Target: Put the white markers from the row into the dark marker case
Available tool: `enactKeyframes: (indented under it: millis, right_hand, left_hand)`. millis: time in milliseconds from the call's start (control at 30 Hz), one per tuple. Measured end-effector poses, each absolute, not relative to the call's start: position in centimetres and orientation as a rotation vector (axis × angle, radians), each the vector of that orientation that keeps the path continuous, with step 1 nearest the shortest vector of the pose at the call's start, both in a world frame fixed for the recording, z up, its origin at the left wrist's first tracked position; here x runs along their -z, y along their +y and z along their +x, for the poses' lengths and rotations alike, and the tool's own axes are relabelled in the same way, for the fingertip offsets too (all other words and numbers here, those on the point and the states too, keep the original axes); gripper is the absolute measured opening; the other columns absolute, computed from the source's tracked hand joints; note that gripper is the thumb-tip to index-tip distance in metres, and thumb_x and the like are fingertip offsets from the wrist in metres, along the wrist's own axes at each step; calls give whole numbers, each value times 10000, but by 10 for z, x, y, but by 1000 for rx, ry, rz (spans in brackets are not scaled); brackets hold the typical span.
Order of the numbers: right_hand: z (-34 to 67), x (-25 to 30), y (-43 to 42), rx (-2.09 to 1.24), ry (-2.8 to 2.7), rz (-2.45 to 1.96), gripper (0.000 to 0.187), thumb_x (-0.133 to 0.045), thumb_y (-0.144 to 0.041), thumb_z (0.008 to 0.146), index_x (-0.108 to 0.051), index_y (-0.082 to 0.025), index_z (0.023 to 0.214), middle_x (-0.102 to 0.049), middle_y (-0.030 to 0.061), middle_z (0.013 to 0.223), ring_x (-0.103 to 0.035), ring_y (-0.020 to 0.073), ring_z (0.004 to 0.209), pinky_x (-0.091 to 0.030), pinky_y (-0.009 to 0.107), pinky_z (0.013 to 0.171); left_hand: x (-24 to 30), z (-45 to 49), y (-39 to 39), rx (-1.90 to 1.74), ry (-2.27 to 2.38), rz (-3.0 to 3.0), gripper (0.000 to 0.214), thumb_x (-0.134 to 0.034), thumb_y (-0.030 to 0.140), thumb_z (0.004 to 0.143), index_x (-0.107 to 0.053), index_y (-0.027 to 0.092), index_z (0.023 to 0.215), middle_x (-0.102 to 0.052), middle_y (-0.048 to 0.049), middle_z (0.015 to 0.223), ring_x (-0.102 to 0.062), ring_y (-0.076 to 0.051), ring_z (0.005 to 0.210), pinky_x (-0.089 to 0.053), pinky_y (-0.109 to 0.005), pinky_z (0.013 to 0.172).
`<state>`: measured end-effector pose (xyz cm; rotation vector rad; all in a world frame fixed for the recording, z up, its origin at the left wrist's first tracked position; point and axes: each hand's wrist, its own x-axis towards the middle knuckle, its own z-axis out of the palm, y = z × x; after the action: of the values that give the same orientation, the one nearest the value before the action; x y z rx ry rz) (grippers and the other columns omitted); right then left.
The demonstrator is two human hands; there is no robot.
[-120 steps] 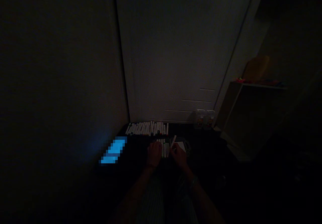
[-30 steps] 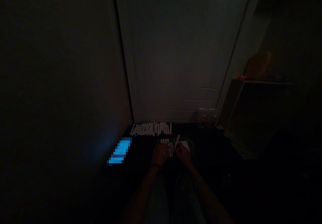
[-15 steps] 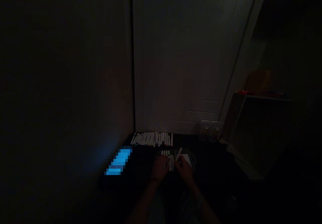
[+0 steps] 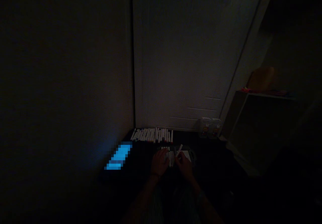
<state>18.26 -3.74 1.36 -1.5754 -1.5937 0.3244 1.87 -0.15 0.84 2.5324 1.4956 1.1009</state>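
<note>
The scene is very dark. My right hand (image 4: 184,164) pinches a white marker (image 4: 179,149), which tilts up and to the right. My left hand (image 4: 159,162) lies over the left side of a clear plastic case (image 4: 193,156), its fingers stretched onto a few white markers (image 4: 165,148) set side by side in it. Another white marker (image 4: 170,161) lies just right of the left fingertips. A white piece (image 4: 186,155), perhaps paper, shows in the right half of the case, partly behind my right hand.
Behind the case, a long row of white markers (image 4: 151,135) lies on the dark table. A lit, blurred phone-like screen (image 4: 118,156) is at left. Two clear containers (image 4: 210,127) stand at the back right, near a shelf (image 4: 241,106). A pale door or panel (image 4: 176,66) rises behind.
The view has shifted slightly, so the table items sit a little higher. My left fingers have stretched forward over the markers in the case. My right hand still holds its marker.
</note>
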Motion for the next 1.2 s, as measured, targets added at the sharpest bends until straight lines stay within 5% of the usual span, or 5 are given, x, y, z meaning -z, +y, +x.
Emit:
enactKeyframes:
  millis: [1200]
  right_hand:
    - [182,-16,-39,-294,-1610,-1621,214,-438,-416,831,-516,-221,872,-602,-32,693,-553,105,583,-305,190,515]
  left_hand:
    - [8,22,6,-1015,1491,2604,374,-466,310,827,-546,225,1182,-559,-40,1237,-429,-235,1212,-281,-424,1037]
